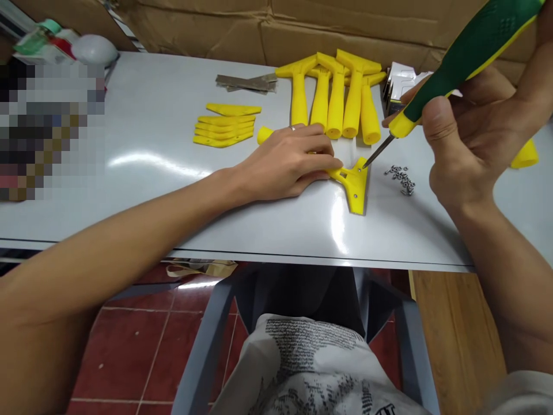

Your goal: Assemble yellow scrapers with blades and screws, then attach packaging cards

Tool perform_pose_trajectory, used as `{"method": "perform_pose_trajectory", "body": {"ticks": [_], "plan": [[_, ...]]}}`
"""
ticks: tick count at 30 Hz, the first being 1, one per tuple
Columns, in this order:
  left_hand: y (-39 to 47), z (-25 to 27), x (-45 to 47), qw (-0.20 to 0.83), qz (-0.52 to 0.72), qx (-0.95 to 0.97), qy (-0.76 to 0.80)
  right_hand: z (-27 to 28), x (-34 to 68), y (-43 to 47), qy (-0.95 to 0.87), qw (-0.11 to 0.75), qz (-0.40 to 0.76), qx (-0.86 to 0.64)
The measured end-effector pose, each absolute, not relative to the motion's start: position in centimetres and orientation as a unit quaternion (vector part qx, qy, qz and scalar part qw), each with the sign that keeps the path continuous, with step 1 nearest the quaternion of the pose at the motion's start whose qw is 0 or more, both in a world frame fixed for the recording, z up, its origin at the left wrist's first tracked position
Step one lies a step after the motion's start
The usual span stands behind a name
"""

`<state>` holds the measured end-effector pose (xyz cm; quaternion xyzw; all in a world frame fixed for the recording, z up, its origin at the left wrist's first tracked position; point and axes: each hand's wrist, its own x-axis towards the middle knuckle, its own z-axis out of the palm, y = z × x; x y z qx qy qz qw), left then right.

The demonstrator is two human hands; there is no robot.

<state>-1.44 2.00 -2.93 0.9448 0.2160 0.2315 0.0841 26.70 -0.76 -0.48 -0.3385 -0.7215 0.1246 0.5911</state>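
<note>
The yellow scraper (356,188) lies on the table (173,222), its handle mostly hidden by the left hand (291,161), grip closed over it. The right hand (473,141) has its grip around a screwdriver (453,66), top end cut off; whether its tip touches the screw (360,170) is unclear. Beyond, yellow handles (335,109) overlap.

1 screwdriver (466,63), 1 scraper (357,183) w/ 2 seated screws (355,196), 5 grouped scraper handles (336,109), 5 yellow clamp plates (224,128), at least 2 overlapping blades (246,83), 1 half-hidden yellow piece (526,155); loose screws (402,177) piled, uncountable.

left grip (294,160): palm down, curled | right grip (477,135): raised (the higher one), clenched
</note>
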Motion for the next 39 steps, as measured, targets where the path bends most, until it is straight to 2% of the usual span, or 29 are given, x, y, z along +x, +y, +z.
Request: {"method": "perform_pose_trajectory", "body": {"ticks": [3, 6, 11, 16, 18, 23, 29, 34, 39], "plan": [[2.1, -2.9, -1.5, 0.086, 0.231, 0.945, 0.213, -0.7, 26.5, -0.8, -0.703, 0.575, 0.192, -0.371], [2.1, -2.9, -1.5, 0.089, 0.234, 0.944, 0.217, -1.3, 26.7, -0.7, -0.72, 0.559, 0.2, -0.359], [2.2, -3.2, -1.5, 0.064, 0.243, 0.947, 0.199, -2.2, 27.5, 0.6, -0.736, 0.566, 0.171, -0.331], [2.6, -3.7, -1.7, 0.021, 0.261, 0.951, 0.165, -2.7, 27.9, 3.6, -0.767, 0.608, 0.075, -0.193], [2.7, -3.8, -1.7, 0.016, 0.267, 0.95, 0.159, -2.4, 28.0, 3.8, -0.768, 0.608, 0.07, -0.192], [2.8, -3.8, -1.8, 0.019, 0.267, 0.951, 0.158, -0.5, 28.4, 2.4, -0.834, 0.517, 0.05, -0.186], [2.9, -3.8, -1.8, 0.014, 0.258, 0.953, 0.157, -0.7, 29.0, 3.9, -0.859, 0.501, 0.053, -0.09], [2.9, -3.8, -1.8, 0.024, 0.266, 0.95, 0.162, -0.1, 29.2, 2.8, -0.866, 0.484, 0.008, -0.126], [2.7, -3.8, -1.7, 0.02, 0.268, 0.949, 0.165, -1.3, 28.8, 2.2, -0.826, 0.53, 0.01, -0.191]]}}
